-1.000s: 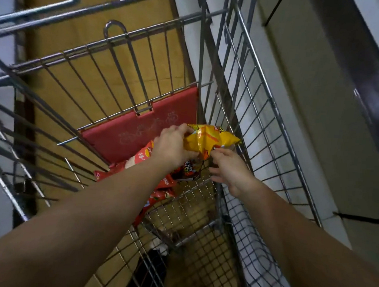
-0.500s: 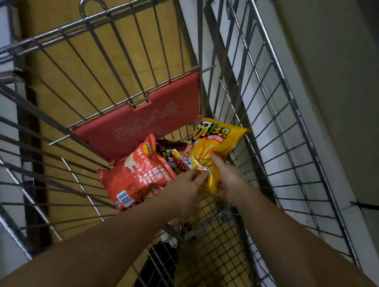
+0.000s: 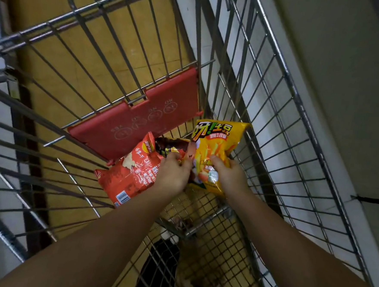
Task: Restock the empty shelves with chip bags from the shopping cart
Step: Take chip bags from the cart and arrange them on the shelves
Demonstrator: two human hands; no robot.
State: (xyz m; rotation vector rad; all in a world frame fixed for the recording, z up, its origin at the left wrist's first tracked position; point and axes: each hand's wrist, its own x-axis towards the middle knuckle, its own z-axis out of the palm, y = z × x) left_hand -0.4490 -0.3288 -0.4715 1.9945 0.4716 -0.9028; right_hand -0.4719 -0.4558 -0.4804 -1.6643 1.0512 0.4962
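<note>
I look down into a wire shopping cart [image 3: 275, 127]. My right hand [image 3: 227, 176] grips the lower part of a yellow chip bag [image 3: 218, 141], which stands upright against the cart's right side. My left hand [image 3: 173, 172] has its fingers curled round the right edge of a red chip bag [image 3: 130, 175] that lies tilted at the cart's front end. A dark brown bag [image 3: 171, 145] is wedged between the red and yellow bags, just past my left fingers. No shelves are in view.
A red plastic seat flap [image 3: 141, 117] hangs on the cart's end wall behind the bags. The cart's wire floor [image 3: 211, 234] is bare near me. A pale wall or shelf base [image 3: 343, 109] runs along the right of the cart.
My left hand let go of the yellow bag and moved to the red bag. My right hand took the yellow bag and turned it upright, face towards me.
</note>
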